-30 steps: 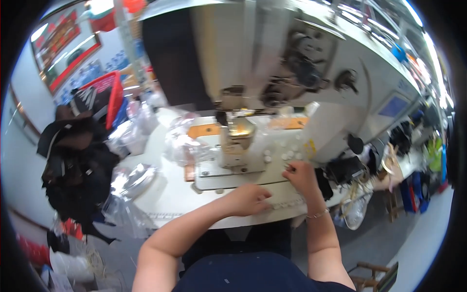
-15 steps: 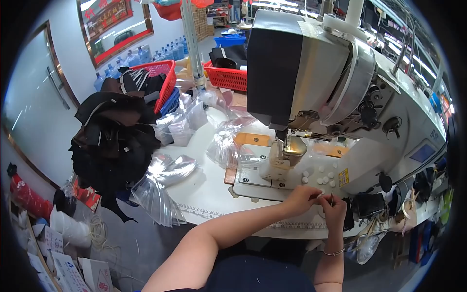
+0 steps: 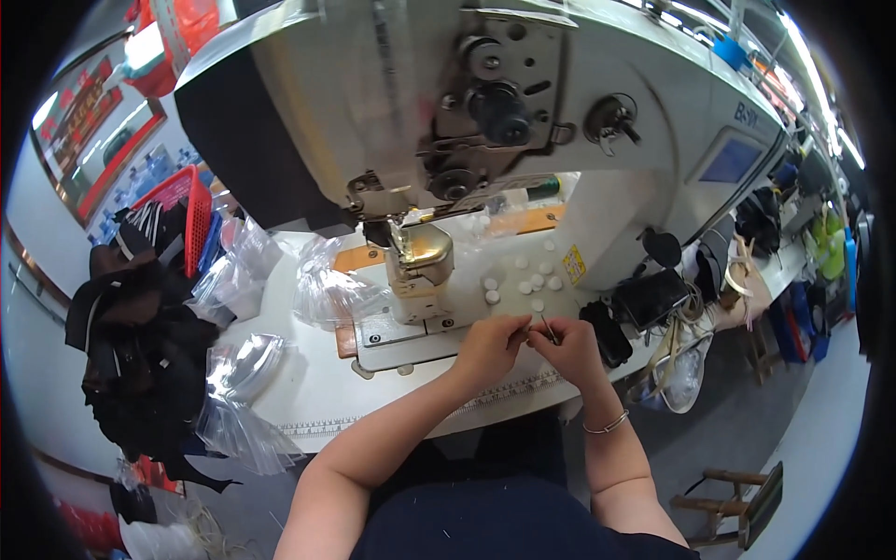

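Both hands meet above the front edge of the white sewing table. My left hand [image 3: 493,352] is closed in a pinch; what its fingertips hold, if anything, is too small to make out. My right hand [image 3: 573,353], with a bracelet [image 3: 609,424] at the wrist, grips a thin, dark, pointed tool [image 3: 547,326] whose tip sticks up between the fingers. Just beyond the fingertips lie several small white round discs [image 3: 538,280] on the tabletop. Left of them stands the machine's post bed [image 3: 417,280], under the head of a large white sewing machine [image 3: 597,65].
Clear plastic sheets [image 3: 245,378] and a heap of black fabric pieces [image 3: 140,364] lie at the left. Behind them is a red basket [image 3: 197,219]. A black box [image 3: 651,297] and cords sit right of my hands. A wooden stool [image 3: 737,504] stands at lower right.
My view has swung right and closer, so the machine and table sit further left. Both hands stay together in front of the discs, the right still gripping the pointed tool.
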Demonstrator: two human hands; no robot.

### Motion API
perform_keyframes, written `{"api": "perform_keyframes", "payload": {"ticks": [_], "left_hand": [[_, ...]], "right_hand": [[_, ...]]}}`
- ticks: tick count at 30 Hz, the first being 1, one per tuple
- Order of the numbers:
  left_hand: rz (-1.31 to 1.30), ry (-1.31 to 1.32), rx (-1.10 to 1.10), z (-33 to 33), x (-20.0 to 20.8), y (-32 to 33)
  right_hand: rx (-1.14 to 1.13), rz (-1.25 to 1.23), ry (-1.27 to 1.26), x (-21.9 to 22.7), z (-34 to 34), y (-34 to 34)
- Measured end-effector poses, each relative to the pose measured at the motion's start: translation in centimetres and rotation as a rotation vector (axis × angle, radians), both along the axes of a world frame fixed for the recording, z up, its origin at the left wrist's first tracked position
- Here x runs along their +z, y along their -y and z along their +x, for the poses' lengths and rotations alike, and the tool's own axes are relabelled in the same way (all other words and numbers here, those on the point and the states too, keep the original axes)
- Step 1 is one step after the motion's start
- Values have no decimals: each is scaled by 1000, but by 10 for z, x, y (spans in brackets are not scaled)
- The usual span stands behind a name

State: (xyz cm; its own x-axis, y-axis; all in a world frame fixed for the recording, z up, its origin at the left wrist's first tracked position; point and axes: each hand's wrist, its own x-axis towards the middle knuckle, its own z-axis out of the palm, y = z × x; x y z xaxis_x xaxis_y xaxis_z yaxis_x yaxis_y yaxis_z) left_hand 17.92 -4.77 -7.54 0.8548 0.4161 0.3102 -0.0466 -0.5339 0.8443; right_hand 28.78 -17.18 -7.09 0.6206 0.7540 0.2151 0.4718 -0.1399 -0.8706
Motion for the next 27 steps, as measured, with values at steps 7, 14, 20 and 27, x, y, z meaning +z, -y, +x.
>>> {"api": "perform_keyframes", "payload": {"ticks": [7,14,20,27], "left_hand": [[59,-10,-10,0,2,5],[-164,-144,-78,-3,0,3],[-157,-50,-102,0,2,3],[5,-72,-52,7,12,8]], "right_hand": [[-36,-14,-31,-8,0,0],[-5,66,-371,-7,-5,2],[-24,82,-258,-13,-4,4],[-108,152,-209,-20,-8,2]]}}
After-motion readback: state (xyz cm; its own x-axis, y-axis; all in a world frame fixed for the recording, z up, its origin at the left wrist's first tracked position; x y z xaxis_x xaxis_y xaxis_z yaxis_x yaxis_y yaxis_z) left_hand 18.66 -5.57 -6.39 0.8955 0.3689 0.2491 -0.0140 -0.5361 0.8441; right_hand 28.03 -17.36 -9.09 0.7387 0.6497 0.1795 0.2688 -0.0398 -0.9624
